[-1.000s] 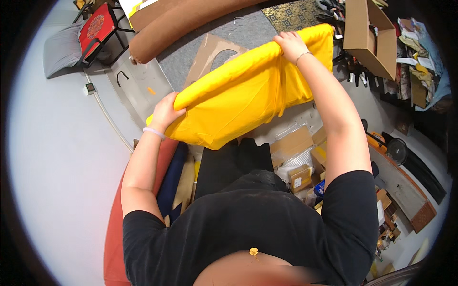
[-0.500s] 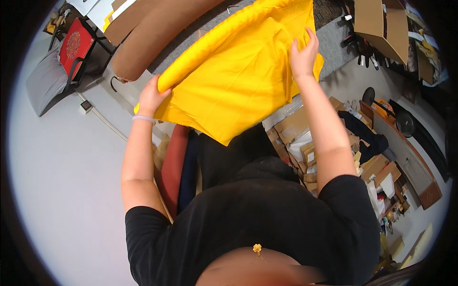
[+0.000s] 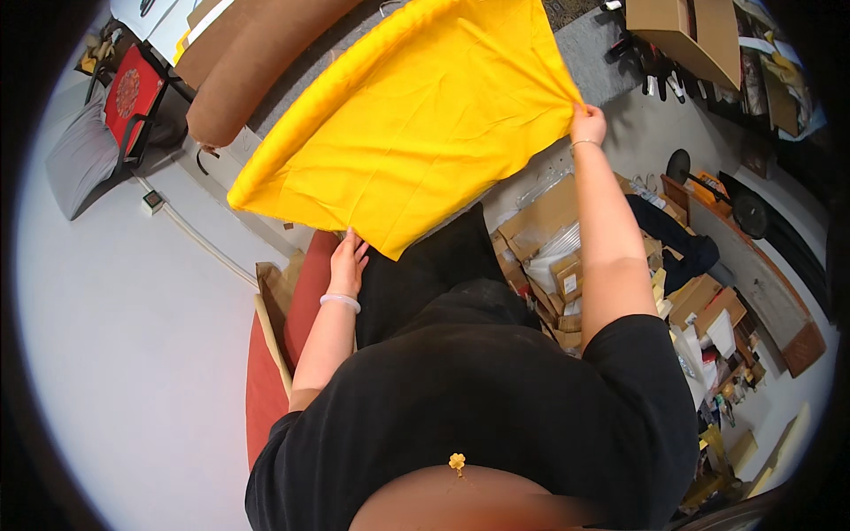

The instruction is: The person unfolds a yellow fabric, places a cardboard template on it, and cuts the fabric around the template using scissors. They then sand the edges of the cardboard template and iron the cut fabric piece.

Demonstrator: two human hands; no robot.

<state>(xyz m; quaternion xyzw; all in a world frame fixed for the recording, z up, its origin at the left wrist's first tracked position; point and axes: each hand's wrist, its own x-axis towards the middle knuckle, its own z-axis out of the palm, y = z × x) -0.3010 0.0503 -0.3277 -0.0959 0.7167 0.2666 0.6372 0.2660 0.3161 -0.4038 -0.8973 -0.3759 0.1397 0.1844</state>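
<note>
A wide sheet of yellow cloth (image 3: 425,124) spreads out in front of me, its far left side rolled into a thick fabric roll. My right hand (image 3: 588,128) pinches the cloth's right corner and draws that edge taut. At the near edge, left of the pointed corner hanging toward my body, my left hand (image 3: 346,265) grips the cloth between thumb and fingers; part of the fingertips is hidden by the fabric. Faint creases run across the sheet.
Beyond the cloth lies a large brown roll (image 3: 257,71) on a grey surface. Red rolled material (image 3: 310,274) stands by my left arm. Cardboard boxes (image 3: 544,221) are piled at right, an open carton (image 3: 686,35) farther off. A red-backed chair (image 3: 133,93) stands far left.
My left hand has left the roll's end and moved nearer to the cloth's near edge. My right hand, open above the cloth before, has come down and taken the right corner.
</note>
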